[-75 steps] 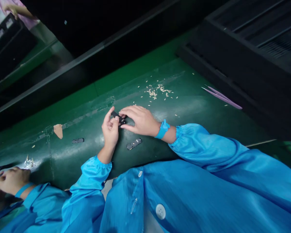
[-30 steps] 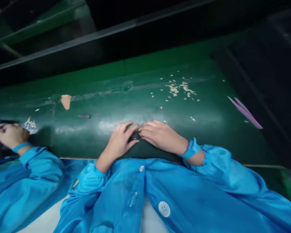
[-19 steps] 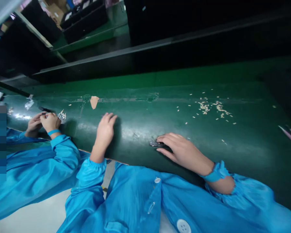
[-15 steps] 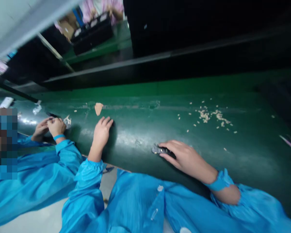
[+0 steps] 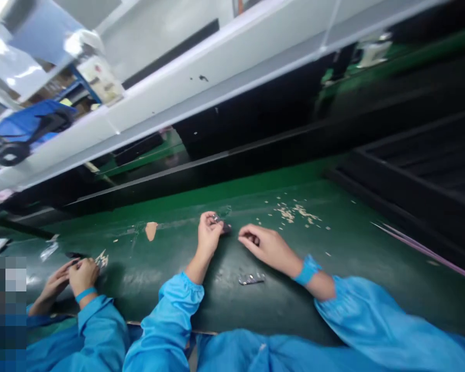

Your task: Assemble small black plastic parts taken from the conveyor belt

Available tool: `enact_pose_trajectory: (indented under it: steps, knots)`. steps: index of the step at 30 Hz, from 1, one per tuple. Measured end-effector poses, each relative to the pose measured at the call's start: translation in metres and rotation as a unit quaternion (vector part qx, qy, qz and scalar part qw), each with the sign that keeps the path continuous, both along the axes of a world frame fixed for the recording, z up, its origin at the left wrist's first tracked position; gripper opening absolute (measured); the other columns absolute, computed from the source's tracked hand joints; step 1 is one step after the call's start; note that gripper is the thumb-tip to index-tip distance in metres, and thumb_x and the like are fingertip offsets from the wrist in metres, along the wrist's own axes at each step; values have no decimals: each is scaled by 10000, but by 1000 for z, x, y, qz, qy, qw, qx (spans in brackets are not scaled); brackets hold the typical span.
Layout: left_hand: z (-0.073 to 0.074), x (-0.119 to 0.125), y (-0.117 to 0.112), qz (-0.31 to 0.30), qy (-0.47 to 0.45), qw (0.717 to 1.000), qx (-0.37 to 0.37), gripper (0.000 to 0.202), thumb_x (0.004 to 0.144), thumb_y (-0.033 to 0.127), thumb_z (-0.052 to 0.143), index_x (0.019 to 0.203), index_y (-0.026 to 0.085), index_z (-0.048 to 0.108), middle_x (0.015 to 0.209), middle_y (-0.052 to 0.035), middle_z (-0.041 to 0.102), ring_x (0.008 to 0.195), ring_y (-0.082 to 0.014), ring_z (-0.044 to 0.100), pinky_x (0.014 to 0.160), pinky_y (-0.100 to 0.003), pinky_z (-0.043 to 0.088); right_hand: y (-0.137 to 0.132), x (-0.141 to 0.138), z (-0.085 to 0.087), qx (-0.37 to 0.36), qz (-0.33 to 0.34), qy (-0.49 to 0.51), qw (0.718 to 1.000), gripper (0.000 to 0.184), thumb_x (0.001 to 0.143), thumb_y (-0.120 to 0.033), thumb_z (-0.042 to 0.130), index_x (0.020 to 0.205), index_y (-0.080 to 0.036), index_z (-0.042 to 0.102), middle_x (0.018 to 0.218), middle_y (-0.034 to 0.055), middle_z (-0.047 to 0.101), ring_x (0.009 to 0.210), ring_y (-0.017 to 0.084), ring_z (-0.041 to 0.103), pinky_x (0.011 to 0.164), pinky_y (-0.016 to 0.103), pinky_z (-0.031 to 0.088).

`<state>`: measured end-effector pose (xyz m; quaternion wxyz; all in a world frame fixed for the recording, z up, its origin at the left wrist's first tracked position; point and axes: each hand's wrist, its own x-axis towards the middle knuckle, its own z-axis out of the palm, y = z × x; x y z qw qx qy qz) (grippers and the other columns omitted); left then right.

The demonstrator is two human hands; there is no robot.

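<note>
A: What was hard to read in the head view?
B: Motion blur throughout. The small dark part (image 5: 221, 225) was mostly covered by the left hand (image 5: 209, 232); only its right end showed past the fingertips, and its outline was not legible.

A: Grip and location?
B: The left thumb and fingertips were pinched shut on the part, just above the green belt (image 5: 356, 243) at mid-frame. The right hand (image 5: 267, 247) lay just beside it, fingers curled toward the palm; I could not tell whether they held anything.

A: Orientation?
B: The long axis appeared to run roughly left-right across the belt, exposed end toward the right hand. Tilt not determinable.

A: Other loose items?
B: There was a second part (image 5: 251, 279) flat on the belt, nearer the body and between the forearms, with its axis also roughly left-right. I noted pale crumbs (image 5: 294, 213) beyond the right hand, a tan scrap (image 5: 151, 230) to the left and purple tweezers (image 5: 422, 248) smeared at right.

A: Containers?
B: A black tray (image 5: 430, 170) stood at far right, cut off by the frame edge, its interior too dark to read. A co-worker's hands (image 5: 72, 274) were together on the belt at lower left; what they held was not legible.
</note>
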<state>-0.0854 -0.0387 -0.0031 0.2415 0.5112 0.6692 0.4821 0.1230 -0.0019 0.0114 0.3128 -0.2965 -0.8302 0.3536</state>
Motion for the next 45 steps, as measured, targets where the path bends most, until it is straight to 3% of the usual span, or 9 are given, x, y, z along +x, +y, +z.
enact_pose_trajectory:
  steps: [3,5,8,13,16,19,24,28,45]
  knots:
    - [-5,43,12,-9,-280,959,30,459,832,360,725,1236,200,578,942,-12,650,805,-139,735,764,-273,616,11,6,-15,-75,-45,22,996,191,898,-373,648,974,-198,639,747,0,684,613,147,607,624,271,473]
    - [-6,55,11,-2,-322,947,17,449,740,394,825,1079,168,636,894,-11,672,800,-129,725,776,-255,607,17,9,-21,-109,-47,45,992,204,895,-397,631,874,-194,618,729,2,673,622,143,602,619,263,464]
    - [-6,57,4,-13,-309,950,-27,441,702,446,871,913,148,624,828,-41,728,762,-144,736,762,-262,606,22,11,-24,-172,-52,108,978,213,919,-395,576,867,-190,608,768,18,688,684,148,636,652,262,491]
    - [-5,57,-6,-97,-234,966,-58,514,744,472,847,1110,143,697,821,-55,774,762,-175,758,784,-302,621,24,13,-22,-244,-20,152,958,182,897,-370,612,885,-189,604,774,19,695,683,155,673,678,280,535]
    - [-4,61,-7,-102,-235,964,-66,463,776,508,811,1036,135,723,880,-84,789,738,-185,759,780,-329,634,23,15,-21,-227,-51,144,962,164,888,-352,640,917,-191,630,773,17,692,676,150,658,657,274,533]
    - [-5,66,-10,-97,-232,965,-76,411,805,500,778,979,132,717,853,-86,787,674,-179,746,744,-324,633,19,13,-21,-196,-109,162,961,255,868,-363,679,1045,-180,656,965,67,720,802,172,681,677,281,552]
    - [-7,73,-14,-104,-120,986,-51,255,881,387,679,962,157,755,885,-61,793,818,-201,759,781,-305,610,14,7,-23,-246,-15,174,953,297,913,-376,644,1124,-188,736,1149,80,763,1035,219,716,921,370,583]
    - [-7,75,-13,-96,-134,985,-57,276,863,404,695,969,158,759,828,-51,779,758,-198,740,736,-305,606,16,9,-24,-260,15,161,952,318,956,-315,565,1180,-207,764,1211,61,763,1126,222,713,1030,404,553]
    - [-12,74,-15,-113,-94,988,-46,229,901,364,631,832,164,720,721,-8,701,670,-143,656,643,-234,522,16,10,-24,-264,-1,159,951,315,905,-229,549,1109,-198,786,1152,49,783,1058,209,738,976,386,586]
